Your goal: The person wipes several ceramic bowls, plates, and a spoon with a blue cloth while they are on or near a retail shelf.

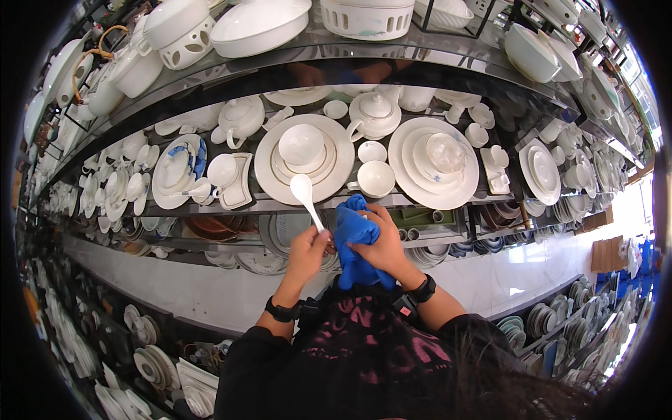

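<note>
My left hand grips the handle of a white ceramic soup spoon, its bowl end pointing up and away from me. A bunched blue cloth is in my right hand, just to the right of the spoon's handle. Beyond the spoon, a white bowl rests on stacked gold-rimmed plates. To their right are a white handled cup, a small cup and a lidded teapot.
Another plate stack with a bowl stands at the right on the dark glossy shelf. An upper shelf edge with white casseroles overhangs the back. Lower shelves hold brown dishes and a green tray. More crockery racks stand behind me.
</note>
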Demonstrator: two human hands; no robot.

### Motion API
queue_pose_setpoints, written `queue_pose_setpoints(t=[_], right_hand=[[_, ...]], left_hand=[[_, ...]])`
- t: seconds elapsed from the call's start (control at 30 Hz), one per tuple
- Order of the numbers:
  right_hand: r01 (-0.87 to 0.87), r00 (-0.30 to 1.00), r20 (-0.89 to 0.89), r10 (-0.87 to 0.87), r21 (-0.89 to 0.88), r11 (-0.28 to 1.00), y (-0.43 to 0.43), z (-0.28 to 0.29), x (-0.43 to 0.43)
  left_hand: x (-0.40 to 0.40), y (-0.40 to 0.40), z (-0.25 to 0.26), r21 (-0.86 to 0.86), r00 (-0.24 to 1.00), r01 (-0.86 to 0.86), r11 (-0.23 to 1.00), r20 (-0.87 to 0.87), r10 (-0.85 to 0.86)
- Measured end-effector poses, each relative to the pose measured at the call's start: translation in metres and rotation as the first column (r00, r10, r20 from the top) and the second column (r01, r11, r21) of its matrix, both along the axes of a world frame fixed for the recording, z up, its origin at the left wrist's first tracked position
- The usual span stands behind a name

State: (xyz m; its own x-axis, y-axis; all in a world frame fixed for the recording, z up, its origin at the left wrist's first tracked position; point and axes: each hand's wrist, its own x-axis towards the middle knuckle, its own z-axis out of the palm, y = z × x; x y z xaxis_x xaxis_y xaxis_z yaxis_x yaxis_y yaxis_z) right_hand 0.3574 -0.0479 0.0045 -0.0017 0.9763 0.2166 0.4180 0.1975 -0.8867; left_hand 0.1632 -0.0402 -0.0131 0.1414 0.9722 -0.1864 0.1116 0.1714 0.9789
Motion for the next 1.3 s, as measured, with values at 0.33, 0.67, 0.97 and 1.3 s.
queue_pose_setpoints(t=[0.33,0.67,0.97,1.3], right_hand=[[-0.627,0.534,-0.811,0.238,-0.191,0.756,0.070,0.003,-0.025],[-0.621,0.505,-0.855,0.117,-0.266,0.737,0.087,-0.001,-0.025],[-0.513,0.507,-0.859,0.066,-0.239,0.825,0.020,-0.011,0.056],[-0.328,0.431,-0.881,-0.196,-0.355,0.875,0.010,-0.032,0.099]], left_hand=[[-0.054,0.107,0.009,-0.249,0.955,-0.067,0.966,0.265,0.135],[-0.055,0.148,0.003,-0.323,0.951,-0.012,0.946,0.289,0.110],[-0.056,0.159,-0.012,-0.409,0.936,0.010,0.912,0.325,0.136],[-0.028,0.104,-0.024,-0.268,0.937,-0.070,0.961,0.314,0.155]])
